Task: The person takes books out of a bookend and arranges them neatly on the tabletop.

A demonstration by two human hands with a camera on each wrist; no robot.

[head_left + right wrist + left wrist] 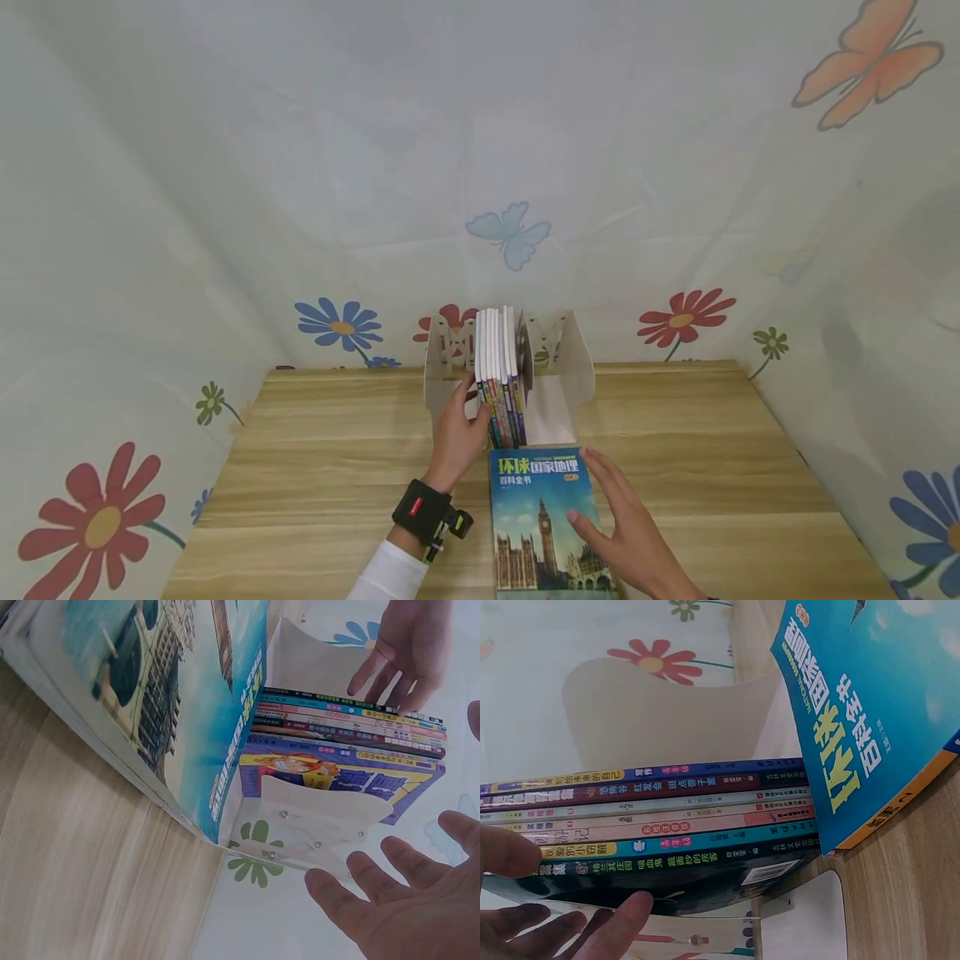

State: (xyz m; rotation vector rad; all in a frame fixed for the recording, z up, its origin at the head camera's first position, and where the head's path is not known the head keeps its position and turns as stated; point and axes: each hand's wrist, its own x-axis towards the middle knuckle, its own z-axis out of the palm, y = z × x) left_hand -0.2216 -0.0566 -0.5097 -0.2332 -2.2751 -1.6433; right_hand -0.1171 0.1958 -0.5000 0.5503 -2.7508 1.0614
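Several thin books (501, 412) stand upright side by side, spines toward me, in a white book rack (553, 412). My left hand (456, 437) is at the left end of that row. In the left wrist view, its fingertips (634, 907) lie along the dark green outer book (705, 891), while the thumb is by the spines. A large blue book (525, 504) with a clock tower on its cover lies flat in front of the rack. Over this book's right edge, my right hand (630, 529) has its fingers spread and holds nothing.
The rack has upright end panels (576, 358) on both sides of the books. Beneath everything is a wood-grain table (337, 467). A pale curtain (337, 167) with printed flowers and butterflies surrounds the table's back and sides.
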